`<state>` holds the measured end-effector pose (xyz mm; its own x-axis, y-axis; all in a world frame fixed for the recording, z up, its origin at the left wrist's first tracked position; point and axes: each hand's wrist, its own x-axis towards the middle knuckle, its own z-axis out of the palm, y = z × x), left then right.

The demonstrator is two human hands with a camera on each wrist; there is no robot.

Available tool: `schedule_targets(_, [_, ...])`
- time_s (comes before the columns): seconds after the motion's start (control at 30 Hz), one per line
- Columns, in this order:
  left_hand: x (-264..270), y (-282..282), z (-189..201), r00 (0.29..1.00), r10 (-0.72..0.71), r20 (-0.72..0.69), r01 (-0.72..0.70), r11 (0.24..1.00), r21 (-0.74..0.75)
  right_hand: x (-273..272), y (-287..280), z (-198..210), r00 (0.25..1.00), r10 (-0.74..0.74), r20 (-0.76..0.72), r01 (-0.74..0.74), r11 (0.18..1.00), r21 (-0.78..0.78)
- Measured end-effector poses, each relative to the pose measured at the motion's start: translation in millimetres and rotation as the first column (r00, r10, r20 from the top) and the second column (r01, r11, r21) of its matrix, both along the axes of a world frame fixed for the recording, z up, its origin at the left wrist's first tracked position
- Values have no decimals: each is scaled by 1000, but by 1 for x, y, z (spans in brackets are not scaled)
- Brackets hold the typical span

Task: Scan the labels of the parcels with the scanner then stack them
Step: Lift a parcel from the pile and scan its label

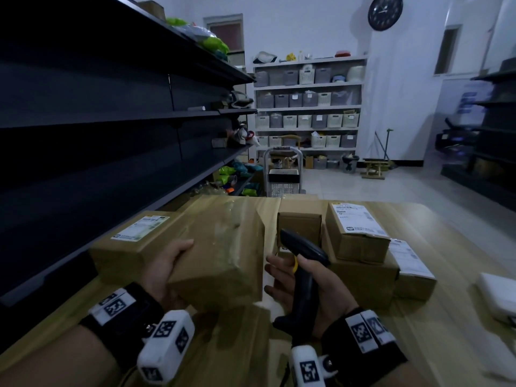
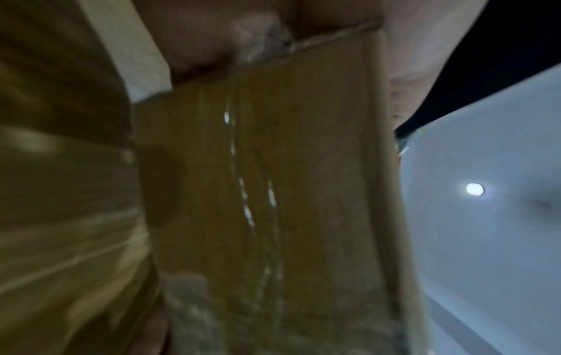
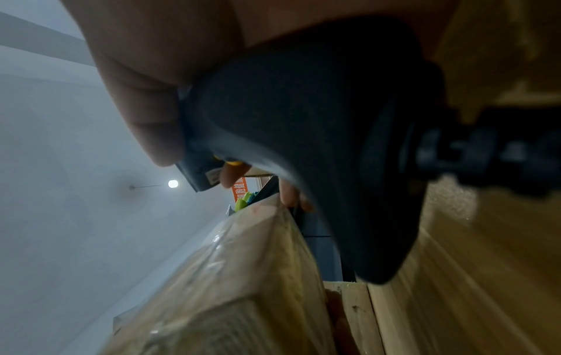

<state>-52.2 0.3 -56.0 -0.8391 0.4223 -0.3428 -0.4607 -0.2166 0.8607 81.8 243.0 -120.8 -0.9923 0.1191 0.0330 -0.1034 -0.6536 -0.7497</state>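
My left hand (image 1: 167, 263) grips a taped brown cardboard parcel (image 1: 223, 247) by its near left corner and holds it tilted above the wooden table (image 1: 435, 325). No label shows on the parcel's upper face. In the left wrist view that parcel (image 2: 267, 180) fills the frame, tape running down it. My right hand (image 1: 312, 286) grips a black barcode scanner (image 1: 304, 263) with a yellow trigger, and its outstretched fingers touch the parcel's right side. The scanner (image 3: 303, 132) fills the right wrist view, the parcel (image 3: 242, 276) below it.
A labelled parcel (image 1: 134, 241) lies at the left by the dark shelving (image 1: 111, 121). Behind the scanner stands a small plain box (image 1: 300, 222), and to the right labelled parcels (image 1: 357, 233) are stacked. A white object (image 1: 499, 294) sits at the right edge.
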Motion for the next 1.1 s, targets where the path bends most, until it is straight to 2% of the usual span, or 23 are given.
schedule_targets(0.13, [-1, 1, -16, 1000, -2, 6, 2, 1000, 22, 4, -4, 2, 995, 83, -54, -86, 994, -63])
schedule_targets(0.2, [0, 4, -22, 1000, -13, -6, 12, 1000, -28, 9, -7, 6, 990, 127, -63, -134, 985, -112])
schedule_targets(0.3, [3, 4, -24, 1000, 4, -30, -7, 995, -100, 13, -8, 11, 993, 108, -37, -112, 985, -127])
schedule_targets(0.43, [4, 7, -20, 988, 27, -154, -48, 990, -135, 12, -7, 12, 995, 73, -68, -81, 989, -127])
schedule_targets(0.6, [16, 15, -12, 957, -29, -289, -29, 981, -192, 10, -5, 8, 993, 53, -107, -63, 994, -93])
schedule_targets(0.77, [20, 16, -7, 974, -124, -190, 97, 985, -141, 11, -3, 6, 988, 87, -131, -97, 993, -73])
schedule_targets(0.87, [18, 16, -6, 981, -97, -169, 88, 994, -63, 11, -3, 8, 991, 74, -110, -81, 995, -62])
schedule_targets(0.97, [20, 14, -7, 994, -59, -86, 61, 998, 17, 8, -3, 9, 1000, 6, -16, -7, 1000, -14])
schedule_targets(1.1, [21, 16, -10, 999, -48, -25, 51, 991, 127, 8, -4, 11, 1000, 5, 26, -3, 997, -72])
